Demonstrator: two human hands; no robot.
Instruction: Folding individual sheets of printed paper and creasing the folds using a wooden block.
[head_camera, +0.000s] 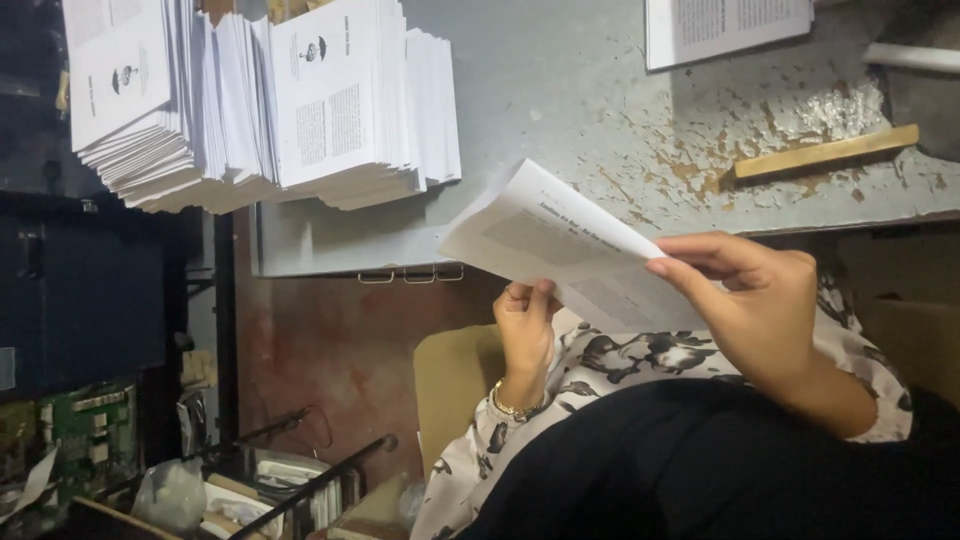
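The grey metal table with chipped paint (560, 90) has a wide bare patch in its middle, and a hand could pass there. On one side the tall stacks of white printed sheets (260, 100) block the way like a wall. On the other side lie a flat wooden stick (825, 152) and a white printed page (725, 25) at the table's edge. Both hands are below the table edge, and the folded white printed sheet (560, 250) stands between them and the bare patch. By the left hand (525, 335) there is room over the reddish floor (330, 340), up to the black metal frame (225, 320)
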